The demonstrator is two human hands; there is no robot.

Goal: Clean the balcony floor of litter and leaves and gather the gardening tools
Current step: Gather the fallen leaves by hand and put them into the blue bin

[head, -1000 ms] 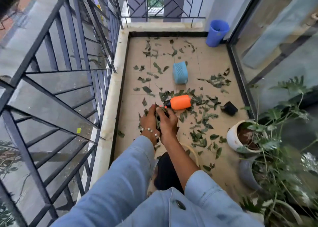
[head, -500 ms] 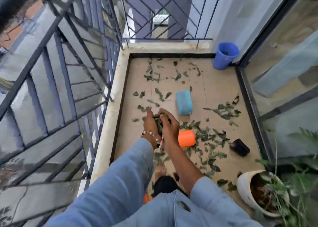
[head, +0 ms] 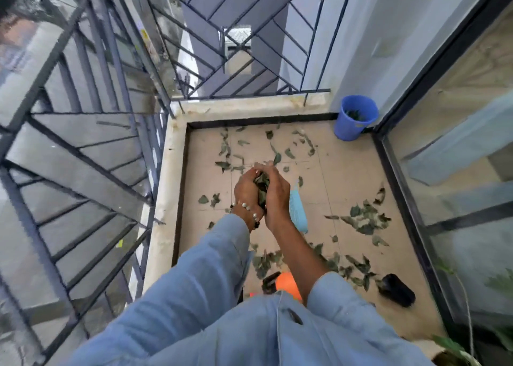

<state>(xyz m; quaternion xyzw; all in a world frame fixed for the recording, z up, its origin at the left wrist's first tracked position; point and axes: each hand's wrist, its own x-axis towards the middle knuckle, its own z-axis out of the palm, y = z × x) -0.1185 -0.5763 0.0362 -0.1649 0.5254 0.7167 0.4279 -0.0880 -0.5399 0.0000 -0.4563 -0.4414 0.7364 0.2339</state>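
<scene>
Balcony floor point(head: 344, 171), tiled, railing along its left and far edges. We hold a clump of leaves point(head: 261, 184) above the floor's middle: left hand point(head: 245, 189) and right hand point(head: 277, 193) cupped together, fingers curled and clamped on the clump. Loose leaves point(head: 363, 221) lie scattered across the floor, thickest toward the right edge. Blue bucket point(head: 355, 121) stands in the far right corner, some leaves inside. Light blue tool point(head: 298, 213) lies just beside our right hand. Orange bottle point(head: 287, 281) and a black object point(head: 397, 289) lie near the floor's near edge.
</scene>
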